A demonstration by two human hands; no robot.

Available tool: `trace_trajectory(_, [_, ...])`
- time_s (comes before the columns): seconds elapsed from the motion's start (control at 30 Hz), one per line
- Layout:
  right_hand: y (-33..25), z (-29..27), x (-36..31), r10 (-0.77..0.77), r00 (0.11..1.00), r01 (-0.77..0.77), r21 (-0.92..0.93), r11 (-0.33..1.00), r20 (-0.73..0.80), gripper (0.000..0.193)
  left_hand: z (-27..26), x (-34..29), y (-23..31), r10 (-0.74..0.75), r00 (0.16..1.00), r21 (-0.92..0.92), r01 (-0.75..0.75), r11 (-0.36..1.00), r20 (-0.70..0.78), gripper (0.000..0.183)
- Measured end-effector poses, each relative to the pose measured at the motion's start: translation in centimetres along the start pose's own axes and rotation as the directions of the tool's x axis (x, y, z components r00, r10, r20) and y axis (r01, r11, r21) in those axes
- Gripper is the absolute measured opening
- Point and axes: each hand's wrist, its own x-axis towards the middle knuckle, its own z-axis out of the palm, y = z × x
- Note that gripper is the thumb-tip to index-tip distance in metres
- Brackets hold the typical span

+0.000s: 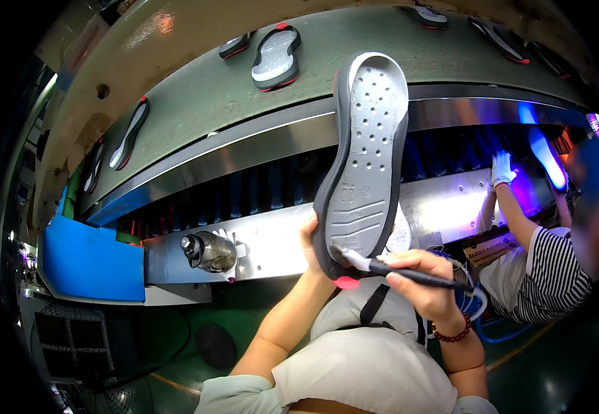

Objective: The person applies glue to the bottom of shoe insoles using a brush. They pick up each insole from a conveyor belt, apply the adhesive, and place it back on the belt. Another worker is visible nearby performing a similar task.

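A grey shoe sole (367, 165) with a black rim and a red patch at its near end stands up in front of me, its dimpled face toward me. My left hand (310, 245) is closed round its left edge near the bottom; part of the fingers is hidden behind it. My right hand (425, 281) grips a black-handled brush (413, 274) with a cord or tube by its rear end. The brush's pale tip meets the lower part of the sole's inner face. Partly behind the sole is a white rounded thing (399, 233).
Across the back runs a green conveyor belt (196, 103) carrying several soles, one of them a grey-white sole (275, 58). A dark bottle (210, 250) lies on the metal ledge (272, 245). At right, a co-worker's gloved hand (502, 168) is near a sole (546, 159) under violet light.
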Motion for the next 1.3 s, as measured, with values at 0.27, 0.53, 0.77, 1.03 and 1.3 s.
trace_trajectory(0.27, [0.0, -0.1, 0.3, 0.062, 0.998, -0.066, 0.148, 0.987, 0.032, 0.018, -1.6, 0.7, 0.7, 0.075, 0.997, 0.021, -0.075, 0.997, -0.026, 0.062])
trace_trajectory(0.53, [-1.9, -2.1, 2.3, -0.077, 0.971, 0.108, -0.128, 0.986, 0.226, 0.016, -0.9, 1.2, 1.6, 0.117, 0.991, 0.012, -0.117, 0.993, -0.062, 0.04])
trace_trajectory(0.77, [-2.0, -1.7, 2.1, 0.021, 0.96, -0.007, -0.052, 0.999, 0.278, 0.015, 0.3, 0.8, 2.6, 0.036, 0.999, 0.06, -0.034, 0.998, -0.038, 0.045])
trace_trajectory(1.03, [-4.6, -2.6, 2.7, -0.136, 0.899, 0.267, -0.276, 0.923, 0.416, 0.02, 2.8, -0.1, 3.8, -0.317, 0.945, 0.047, 0.321, 0.946, -0.082, 0.048])
trace_trajectory(1.3, [-4.8, -3.8, 4.2, -0.069, 0.744, 0.26, -0.192, 0.946, 0.664, 0.02, 3.8, -0.8, 4.0, -0.558, 0.759, 0.166, 0.631, 0.758, -0.336, 0.048])
